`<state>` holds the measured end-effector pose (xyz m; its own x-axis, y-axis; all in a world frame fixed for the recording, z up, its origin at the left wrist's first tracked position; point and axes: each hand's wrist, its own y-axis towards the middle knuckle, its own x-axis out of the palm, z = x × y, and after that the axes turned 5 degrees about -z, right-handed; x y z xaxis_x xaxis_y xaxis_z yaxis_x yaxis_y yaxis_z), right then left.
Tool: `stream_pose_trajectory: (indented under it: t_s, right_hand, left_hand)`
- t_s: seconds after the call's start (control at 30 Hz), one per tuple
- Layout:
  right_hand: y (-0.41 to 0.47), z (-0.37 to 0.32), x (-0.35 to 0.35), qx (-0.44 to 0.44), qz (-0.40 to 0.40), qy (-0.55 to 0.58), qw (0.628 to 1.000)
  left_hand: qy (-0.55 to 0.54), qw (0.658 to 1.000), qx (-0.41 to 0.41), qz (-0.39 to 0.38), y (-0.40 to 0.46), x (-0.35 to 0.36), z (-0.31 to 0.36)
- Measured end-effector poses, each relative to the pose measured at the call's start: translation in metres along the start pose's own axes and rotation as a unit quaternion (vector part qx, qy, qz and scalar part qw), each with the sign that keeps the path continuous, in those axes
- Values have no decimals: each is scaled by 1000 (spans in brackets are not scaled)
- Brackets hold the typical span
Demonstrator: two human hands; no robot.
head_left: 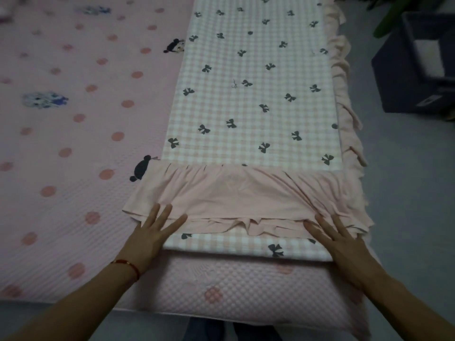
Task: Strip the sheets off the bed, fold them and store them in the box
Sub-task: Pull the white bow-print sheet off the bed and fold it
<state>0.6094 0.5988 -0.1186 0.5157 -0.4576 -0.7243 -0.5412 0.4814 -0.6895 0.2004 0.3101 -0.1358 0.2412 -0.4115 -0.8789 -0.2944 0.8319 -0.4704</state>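
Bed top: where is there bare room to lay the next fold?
Free: the dotted mattress cover left of the checked sheet. Crowded: the near edge, where the left hand and right hand press the pink ruffle.

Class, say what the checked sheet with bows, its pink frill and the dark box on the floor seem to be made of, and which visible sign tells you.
Checked sheet: woven fabric, likely cotton, matte; it lies flat in folded layers.
Pink frill: thinner soft cloth, matte; it gathers into fine pleats.
Dark box: probably plastic or stiff board; straight rigid walls, too dim to tell.
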Motion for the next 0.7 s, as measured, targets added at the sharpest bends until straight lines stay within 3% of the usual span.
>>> stream_pose_trajectory:
  t_s: [0.3, 0.47, 0.6, 0.7]
  right_hand:
    - [-77, -29, -32, -49, -115, 29, 992]
    - [-109, -41, -16, -67, -161, 47, 983]
    - [-119, -41, -18, -74, -122, 88, 986]
    - [-125, -19, -40, -74, -18, 152, 985]
  left_hand:
    - [-14, 982, 10, -191, -63, -37, -8]
    - [-24, 968, 20, -248, -100, -32, -1]
    - [-69, 978, 20, -198, -112, -40, -4]
    - [-152, 988, 19, -13, -113, -80, -17]
